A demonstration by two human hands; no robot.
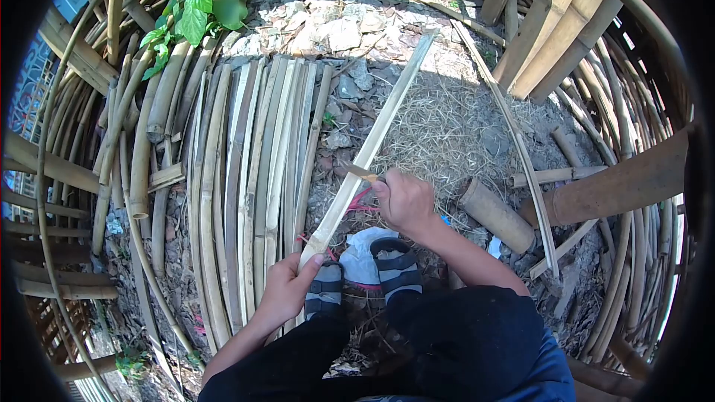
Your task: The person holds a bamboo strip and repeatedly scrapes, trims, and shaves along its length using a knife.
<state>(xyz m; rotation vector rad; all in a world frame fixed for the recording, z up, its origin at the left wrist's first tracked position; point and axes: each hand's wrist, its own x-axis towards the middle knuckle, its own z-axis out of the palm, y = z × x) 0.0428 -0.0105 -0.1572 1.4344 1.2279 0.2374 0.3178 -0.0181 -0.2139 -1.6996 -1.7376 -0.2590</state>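
Observation:
A long split bamboo strip (pixel 383 123) slants up and away from me, its pale inner face showing. My left hand (pixel 289 284) is closed around its near end, thumb on top. In my right hand (pixel 406 199) is a knife (pixel 360 172), gripped in a closed fist; its blade lies across the strip around the middle, and most of the handle is hidden by the fingers. To the left of the strip, several split bamboo strips (pixel 249 179) lie side by side on the ground.
Thin shavings (pixel 439 126) cover the ground ahead. A short bamboo piece (pixel 497 216) and a long thin strip (pixel 514 134) lie to the right. Thick bamboo poles (pixel 618 182) stick in from the right edge. A leafy plant (pixel 195 7) grows at the upper left.

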